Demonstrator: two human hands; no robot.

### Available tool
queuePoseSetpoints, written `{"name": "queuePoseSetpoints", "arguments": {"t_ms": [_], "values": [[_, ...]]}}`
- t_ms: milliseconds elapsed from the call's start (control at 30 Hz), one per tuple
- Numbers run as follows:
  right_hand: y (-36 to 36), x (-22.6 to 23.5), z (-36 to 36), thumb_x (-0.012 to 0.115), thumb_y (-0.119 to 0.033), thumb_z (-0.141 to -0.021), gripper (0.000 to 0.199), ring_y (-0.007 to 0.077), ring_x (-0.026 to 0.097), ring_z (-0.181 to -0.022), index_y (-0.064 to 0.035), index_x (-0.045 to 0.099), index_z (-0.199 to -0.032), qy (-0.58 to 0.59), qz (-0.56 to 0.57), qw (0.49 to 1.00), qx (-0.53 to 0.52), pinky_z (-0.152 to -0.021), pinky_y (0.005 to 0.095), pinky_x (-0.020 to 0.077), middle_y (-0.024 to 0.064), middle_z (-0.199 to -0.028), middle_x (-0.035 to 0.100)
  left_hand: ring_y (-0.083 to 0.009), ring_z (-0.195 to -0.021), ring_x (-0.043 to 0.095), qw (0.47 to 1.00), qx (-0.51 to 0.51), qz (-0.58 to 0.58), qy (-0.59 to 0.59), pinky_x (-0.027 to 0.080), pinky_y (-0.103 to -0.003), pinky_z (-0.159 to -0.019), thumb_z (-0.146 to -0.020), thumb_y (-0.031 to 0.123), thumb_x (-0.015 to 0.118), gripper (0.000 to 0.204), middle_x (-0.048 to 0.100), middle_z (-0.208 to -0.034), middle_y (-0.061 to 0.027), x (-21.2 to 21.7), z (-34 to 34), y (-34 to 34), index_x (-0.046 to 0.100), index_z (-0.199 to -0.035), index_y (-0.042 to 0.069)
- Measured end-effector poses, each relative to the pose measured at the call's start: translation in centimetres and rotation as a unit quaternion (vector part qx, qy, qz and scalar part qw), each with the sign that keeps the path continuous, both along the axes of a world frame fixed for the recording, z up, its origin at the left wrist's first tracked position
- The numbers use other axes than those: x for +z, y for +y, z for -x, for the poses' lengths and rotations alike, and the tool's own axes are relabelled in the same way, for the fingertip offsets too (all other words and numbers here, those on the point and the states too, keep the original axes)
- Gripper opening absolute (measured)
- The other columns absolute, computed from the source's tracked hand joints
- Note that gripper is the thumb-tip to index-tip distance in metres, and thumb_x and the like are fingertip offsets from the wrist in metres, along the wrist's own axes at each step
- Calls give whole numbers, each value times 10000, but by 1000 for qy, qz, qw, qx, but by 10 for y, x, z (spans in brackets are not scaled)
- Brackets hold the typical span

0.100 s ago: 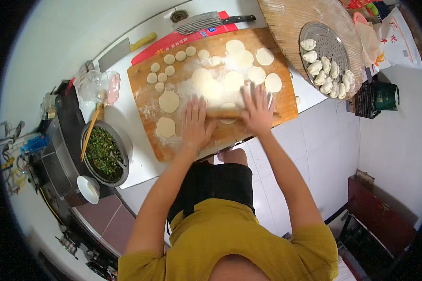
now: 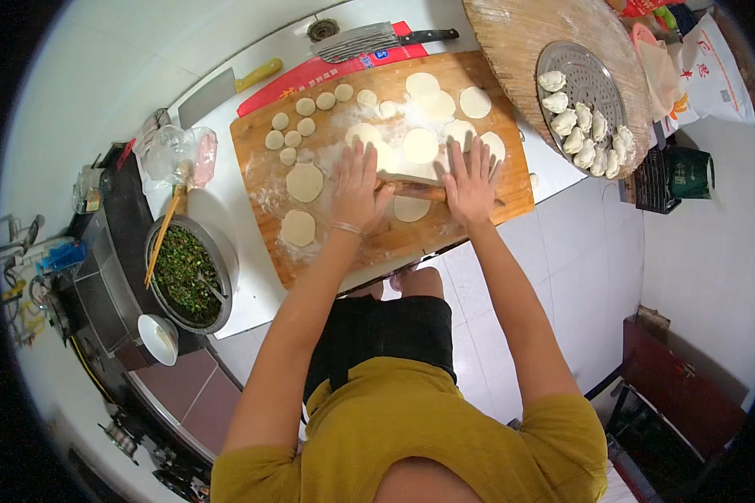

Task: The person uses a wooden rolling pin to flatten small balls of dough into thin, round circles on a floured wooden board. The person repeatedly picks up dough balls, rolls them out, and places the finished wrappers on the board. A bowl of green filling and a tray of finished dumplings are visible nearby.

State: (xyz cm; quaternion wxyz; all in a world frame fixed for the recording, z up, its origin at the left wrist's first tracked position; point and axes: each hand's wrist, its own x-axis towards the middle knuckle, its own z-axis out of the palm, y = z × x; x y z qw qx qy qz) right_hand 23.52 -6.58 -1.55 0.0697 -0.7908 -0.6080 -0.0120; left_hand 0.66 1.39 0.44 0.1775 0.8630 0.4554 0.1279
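Observation:
My left hand (image 2: 359, 191) lies flat over the left end of a wooden rolling pin (image 2: 418, 191), its fingers stretched forward. Over the other end rests my right hand (image 2: 471, 189), palm down with fingers extended. Part of a round dough wrapper (image 2: 411, 210) shows on the near side of the pin, between the hands. All this is on a floured wooden board (image 2: 256, 163). Flattened wrappers (image 2: 419, 146) lie beyond the pin, some overlapping. Several small dough pieces (image 2: 306, 106) sit at the far left of the board, with two larger wrappers (image 2: 304, 182) below them.
A metal bowl (image 2: 226, 285) of chopped green filling, with chopsticks (image 2: 164, 239), stands left of the board beside a white bowl (image 2: 158, 339). Behind lie a cleaver (image 2: 205, 101) and a black-handled knife (image 2: 428, 36). Far right, a perforated tray (image 2: 562, 59) carries several dumplings (image 2: 580, 126).
Both hands have slid forward, away from my body, and the rolling pin has rolled with them. More of the wrapper's near part now shows behind it.

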Motion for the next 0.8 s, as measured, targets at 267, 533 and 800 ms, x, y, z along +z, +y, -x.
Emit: {"name": "queuePoseSetpoints", "arguments": {"t_ms": [267,533,800], "values": [[-71,10,26,502,-457,-901,685,410,210,-1434,-228,297,-1513,42,50,995,80,-1112,654,119,154,-1585,203,-421,-1411,248,998,-28,32,40,208,-543,-1145,-893,407,556,733,262,-1544,-197,-13,51,-69,301,-1484,57],[-20,8,23,547,-487,-876,725,402,218,-1431,-196,321,-1500,20,39,995,86,-1110,658,141,153,-1572,230,-481,-1416,190,998,-25,59,20,171,-575,-1143,-845,332,617,797,175,-1575,-219,-15,52,-41,256,-1508,79],[-84,15,18,700,-253,-784,544,295,523,-1109,-138,535,-1290,138,110,974,141,-953,477,383,93,-1176,565,-421,-1379,301,998,-23,51,-19,253,-546,-1121,-836,312,648,726,288,-1525,-207,2,70,-92,362,-1460,74]]}}
